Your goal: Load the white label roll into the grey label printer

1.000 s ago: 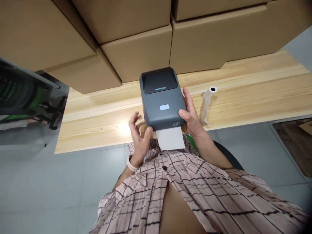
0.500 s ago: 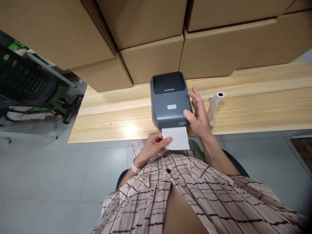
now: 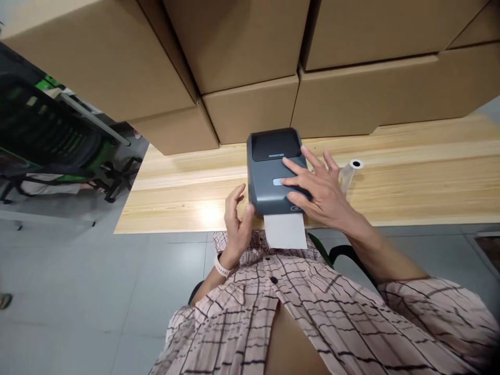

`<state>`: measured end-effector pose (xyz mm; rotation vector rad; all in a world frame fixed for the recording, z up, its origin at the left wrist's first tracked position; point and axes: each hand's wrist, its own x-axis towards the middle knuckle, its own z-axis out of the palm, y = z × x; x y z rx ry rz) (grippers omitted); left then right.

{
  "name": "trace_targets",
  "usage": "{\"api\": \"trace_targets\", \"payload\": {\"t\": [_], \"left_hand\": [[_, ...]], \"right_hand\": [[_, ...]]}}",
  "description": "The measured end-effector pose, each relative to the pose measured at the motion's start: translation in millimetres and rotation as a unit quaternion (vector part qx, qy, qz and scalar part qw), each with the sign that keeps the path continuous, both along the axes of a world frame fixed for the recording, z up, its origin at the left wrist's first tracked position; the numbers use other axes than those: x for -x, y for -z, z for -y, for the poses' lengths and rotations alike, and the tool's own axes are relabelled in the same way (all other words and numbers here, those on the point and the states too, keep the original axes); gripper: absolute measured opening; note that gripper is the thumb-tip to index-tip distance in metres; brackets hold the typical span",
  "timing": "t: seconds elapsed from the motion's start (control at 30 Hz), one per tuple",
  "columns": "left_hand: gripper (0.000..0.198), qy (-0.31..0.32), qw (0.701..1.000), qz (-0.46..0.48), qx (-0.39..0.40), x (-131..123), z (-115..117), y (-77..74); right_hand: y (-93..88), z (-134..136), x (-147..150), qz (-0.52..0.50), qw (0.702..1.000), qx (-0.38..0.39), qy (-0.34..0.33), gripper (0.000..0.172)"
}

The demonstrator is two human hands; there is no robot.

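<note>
A dark grey label printer [image 3: 265,190] stands at the front edge of the wooden table, its black window [image 3: 276,144] facing up. From its front slot a blank white label sheet [image 3: 286,232] hangs over the edge. My right hand [image 3: 322,192] lies over the printer's top right, fingers spread, one fingertip at the light button [image 3: 277,182]. At the printer's front left corner is my left hand [image 3: 238,221], fingers apart and holding nothing; whether the thumb touches the casing I cannot tell. Partly hidden behind my right hand is a small white paper roll [image 3: 355,164] with a loose strip.
Large cardboard boxes [image 3: 250,112] are stacked along the back of the wooden table [image 3: 179,192]. An office chair [image 3: 50,125] stands on the floor at the left. Part of a person's foot [image 3: 5,300] shows at the far left edge.
My left hand has let go of the label sheet and moved up to the printer's left side. My right hand has slid from the right side onto the top, over the button.
</note>
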<state>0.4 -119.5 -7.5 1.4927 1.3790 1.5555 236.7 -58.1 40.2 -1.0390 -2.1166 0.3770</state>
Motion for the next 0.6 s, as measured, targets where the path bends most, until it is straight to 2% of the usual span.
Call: {"api": "trace_targets", "payload": {"t": [0.1, 0.17, 0.27, 0.33, 0.47, 0.6], "left_hand": [[0.061, 0.059, 0.998, 0.006, 0.020, -5, 2, 6.8], [0.064, 0.073, 0.997, 0.006, 0.025, -8, 3, 11.0], [0.066, 0.075, 0.997, 0.009, 0.018, -12, 2, 17.4], [0.067, 0.068, 0.997, 0.019, 0.009, -16, 1, 21.9], [0.068, 0.044, 0.999, 0.026, -0.009, -20, -3, 23.1], [0.072, 0.040, 0.998, 0.013, -0.049, -12, -23, 1.5]], "right_hand": [[25.0, 12, -11, -0.117, 0.991, 0.031, 0.059, 0.045], [43.1, 21, -14, -0.191, 0.975, 0.073, 0.089, 0.053], [64.0, 29, -10, -0.226, 0.962, 0.122, 0.087, 0.060], [71.2, 32, -6, -0.221, 0.964, 0.125, 0.084, 0.064], [67.8, 34, -6, -0.226, 0.963, 0.126, 0.073, 0.069], [40.5, 24, -11, -0.219, 0.970, 0.091, 0.059, 0.070]]}}
